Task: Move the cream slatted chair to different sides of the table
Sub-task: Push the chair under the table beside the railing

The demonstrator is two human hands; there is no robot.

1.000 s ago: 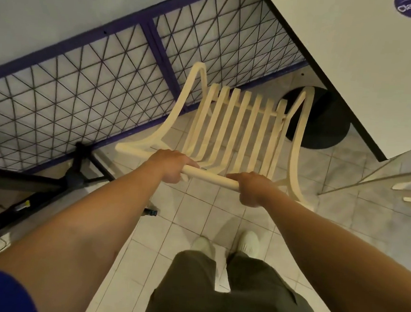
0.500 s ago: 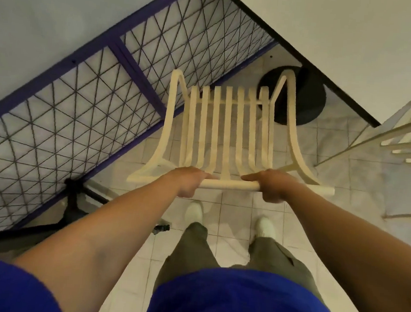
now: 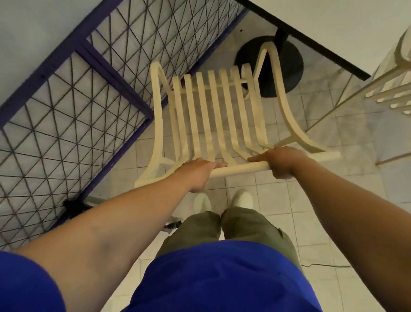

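Note:
The cream slatted chair [image 3: 212, 114] stands in front of me, seen from above, its seat pointing toward the white table [image 3: 333, 20] at the top right. My left hand [image 3: 198, 173] grips the left part of the chair's round top rail. My right hand [image 3: 281, 160] grips the same rail further right. The front of the seat reaches to the table's black round base [image 3: 288, 61]. Whether the chair's legs touch the tiled floor is hidden.
A purple-framed wire mesh panel [image 3: 77, 89] runs diagonally along the left, close to the chair's left side. A second cream slatted chair [image 3: 406, 88] stands at the right. A black stand foot [image 3: 75, 207] and a thin cable [image 3: 323, 265] lie on the floor.
The chair has swung clockwise in my view and moved toward the table, its seat now nearer the black base. Both hands kept their grip on the top rail. I stepped forward.

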